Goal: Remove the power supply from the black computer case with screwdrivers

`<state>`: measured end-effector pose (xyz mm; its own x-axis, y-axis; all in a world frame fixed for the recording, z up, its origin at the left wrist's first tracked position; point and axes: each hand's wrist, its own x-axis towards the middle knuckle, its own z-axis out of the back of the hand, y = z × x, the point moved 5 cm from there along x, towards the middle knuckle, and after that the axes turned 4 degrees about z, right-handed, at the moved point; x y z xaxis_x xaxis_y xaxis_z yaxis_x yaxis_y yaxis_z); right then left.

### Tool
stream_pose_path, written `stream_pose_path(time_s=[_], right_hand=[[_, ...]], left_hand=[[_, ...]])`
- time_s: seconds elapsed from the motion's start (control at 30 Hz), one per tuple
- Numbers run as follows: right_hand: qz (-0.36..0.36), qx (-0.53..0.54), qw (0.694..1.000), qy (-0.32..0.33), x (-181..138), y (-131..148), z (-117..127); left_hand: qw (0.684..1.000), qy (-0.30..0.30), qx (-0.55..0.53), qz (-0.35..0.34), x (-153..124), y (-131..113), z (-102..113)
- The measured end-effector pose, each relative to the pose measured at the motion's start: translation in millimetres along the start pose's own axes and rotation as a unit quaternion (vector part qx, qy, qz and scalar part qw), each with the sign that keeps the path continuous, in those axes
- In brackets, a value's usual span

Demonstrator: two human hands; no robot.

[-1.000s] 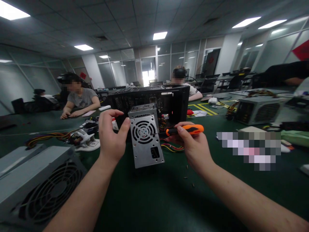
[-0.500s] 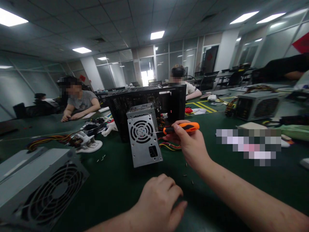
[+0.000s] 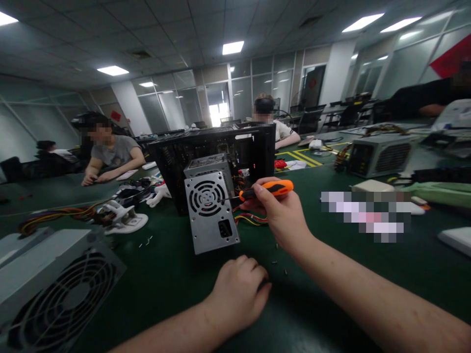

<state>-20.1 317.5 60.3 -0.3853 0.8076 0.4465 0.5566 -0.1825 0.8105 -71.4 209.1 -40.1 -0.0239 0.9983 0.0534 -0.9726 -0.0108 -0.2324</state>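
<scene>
A: Where's your left hand?
B: My left hand (image 3: 241,289) is at the lower middle of the frame, knuckles up, fingers curled. Its fingertips are hidden, so I can't tell whether they pinch anything.
A: What's around it?
B: A grey unit (image 3: 55,264) fills the lower left. Just right of the hand, small screws (image 3: 274,262) lie loose on the table (image 3: 154,294), handily within reach, I'd guess.
A: And your right?
B: My right hand (image 3: 287,215), right of centre, is clamped round the screwdriver (image 3: 267,189), shaft pointing left. I'd call that a grip for aiming and twisting.
A: Aiming at what?
B: The power supply (image 3: 211,223), mid-frame. The shaft crosses in front of its round grille; I can't tell if the tip touches. Its face is turned to me, slightly tilted, probably for easy access.
A: And beyond?
B: Coloured cables (image 3: 253,218) at its right, then the black case (image 3: 265,147) behind. I can't tell whether the case props it up.
A: Farther?
B: One person (image 3: 117,152) sits at upper left, another person (image 3: 282,130) beyond the case.
</scene>
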Motion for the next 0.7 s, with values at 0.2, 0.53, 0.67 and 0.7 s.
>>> stream_pose_path(time_s=[0.2,0.53,0.67,0.7], right_hand=[[0.000,0.003,1.000,0.003,-0.8,0.3,-0.5],[0.000,0.007,1.000,0.005,-0.2,0.8,-0.9],[0.000,0.006,1.000,0.005,-0.9,1.2,-1.2],[-0.001,0.005,1.000,0.004,-1.2,1.3,-1.2]], left_hand=[[0.999,0.029,-0.005,-0.025,18.8,-16.2,-3.2],[0.994,0.016,0.082,-0.072,33.8,-33.0,-8.1],[0.981,-0.038,0.123,-0.146,31.6,-34.4,-12.0],[0.975,-0.053,0.130,-0.171,28.3,-35.1,-12.5]])
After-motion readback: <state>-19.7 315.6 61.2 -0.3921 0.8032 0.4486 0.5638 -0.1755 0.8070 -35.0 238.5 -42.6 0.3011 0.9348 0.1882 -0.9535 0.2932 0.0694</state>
